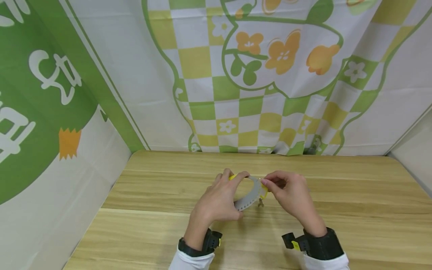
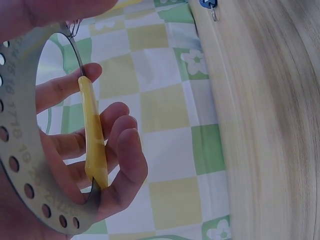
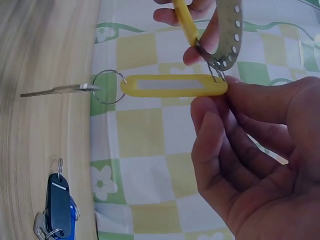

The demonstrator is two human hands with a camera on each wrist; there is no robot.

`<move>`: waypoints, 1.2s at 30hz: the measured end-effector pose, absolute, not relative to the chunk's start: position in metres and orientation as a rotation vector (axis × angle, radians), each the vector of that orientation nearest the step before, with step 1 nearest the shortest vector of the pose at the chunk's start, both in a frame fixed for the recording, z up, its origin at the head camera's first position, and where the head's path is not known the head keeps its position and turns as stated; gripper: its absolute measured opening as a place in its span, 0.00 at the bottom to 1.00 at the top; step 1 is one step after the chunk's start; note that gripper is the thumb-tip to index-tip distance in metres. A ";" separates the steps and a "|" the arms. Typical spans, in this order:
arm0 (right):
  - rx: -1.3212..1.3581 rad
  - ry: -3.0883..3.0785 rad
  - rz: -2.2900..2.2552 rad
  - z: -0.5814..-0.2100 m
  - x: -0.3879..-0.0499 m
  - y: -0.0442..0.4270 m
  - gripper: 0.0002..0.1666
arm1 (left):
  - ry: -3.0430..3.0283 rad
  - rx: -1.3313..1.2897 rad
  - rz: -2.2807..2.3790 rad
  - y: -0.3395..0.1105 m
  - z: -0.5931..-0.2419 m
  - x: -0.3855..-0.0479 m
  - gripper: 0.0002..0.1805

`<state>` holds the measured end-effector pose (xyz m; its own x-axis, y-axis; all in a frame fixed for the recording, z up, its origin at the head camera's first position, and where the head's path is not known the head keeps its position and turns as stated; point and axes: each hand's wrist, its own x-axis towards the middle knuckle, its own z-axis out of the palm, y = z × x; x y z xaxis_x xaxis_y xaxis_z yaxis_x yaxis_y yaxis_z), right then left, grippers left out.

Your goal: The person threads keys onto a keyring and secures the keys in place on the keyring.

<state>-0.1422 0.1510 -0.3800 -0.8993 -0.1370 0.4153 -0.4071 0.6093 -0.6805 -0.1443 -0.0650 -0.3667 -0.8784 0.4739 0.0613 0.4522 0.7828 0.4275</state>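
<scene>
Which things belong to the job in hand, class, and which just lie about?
In use, it seems:
Grey metal ring with numbered holes, in the left hand
Yellow plastic tag with white label, pinched by the right hand
Silvery metal key hanging from it

Lying about, apparently:
Black plastic tag on the wooden table
Blue piece partly behind it

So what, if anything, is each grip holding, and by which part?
Left grip holds the numbered metal ring by its rim, at the yellow sleeve. Right grip pinches the yellow key tag by the end opposite the key.
</scene>
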 end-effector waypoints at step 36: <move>0.693 -2.422 0.894 -0.388 -0.146 0.146 0.16 | 2.924 0.688 0.687 -0.064 -0.367 -0.145 0.55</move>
<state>-0.1460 0.1463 -0.3881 -0.7652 -0.2932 0.5731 -0.5953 0.6611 -0.4567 -0.1445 -0.0638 -0.3673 -0.8987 0.4365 0.0424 0.4097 0.8011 0.4364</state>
